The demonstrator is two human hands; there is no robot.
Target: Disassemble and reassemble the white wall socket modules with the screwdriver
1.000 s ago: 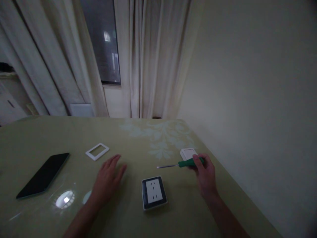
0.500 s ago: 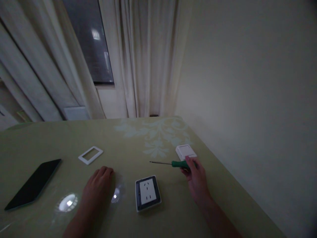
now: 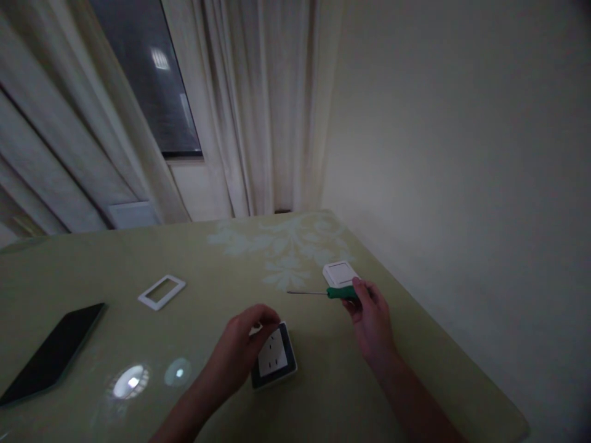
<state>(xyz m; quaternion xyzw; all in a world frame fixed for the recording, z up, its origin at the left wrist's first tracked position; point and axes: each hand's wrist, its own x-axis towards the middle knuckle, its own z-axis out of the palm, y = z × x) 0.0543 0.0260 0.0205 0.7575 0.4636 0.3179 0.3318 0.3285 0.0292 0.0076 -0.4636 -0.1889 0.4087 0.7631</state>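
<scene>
A green-handled screwdriver [image 3: 340,293] is gripped in my right hand [image 3: 370,317], its thin shaft pointing left above the table. My left hand [image 3: 247,335] bends over the upper left part of a wall socket [image 3: 276,360], thumb and fingers pressed together at its top edge. Whether those fingertips pinch something small is hidden. The socket lies face up, with a white slotted centre, a dark surround and a white outer edge. Just beyond my right hand sits a white square switch or box [image 3: 339,274], partly covered by the fingers.
A white rectangular frame [image 3: 179,285] lies on the left half of the green-covered table [image 3: 221,264]. Farther left is a dark flat tablet-like slab [image 3: 55,351]. A wall [image 3: 438,184] runs along the right side, and curtains [image 3: 277,123] hang behind.
My left hand has moved right from the bare tabletop onto the socket. My right hand still holds the screwdriver in nearly the same place. The view has shifted slightly.
</scene>
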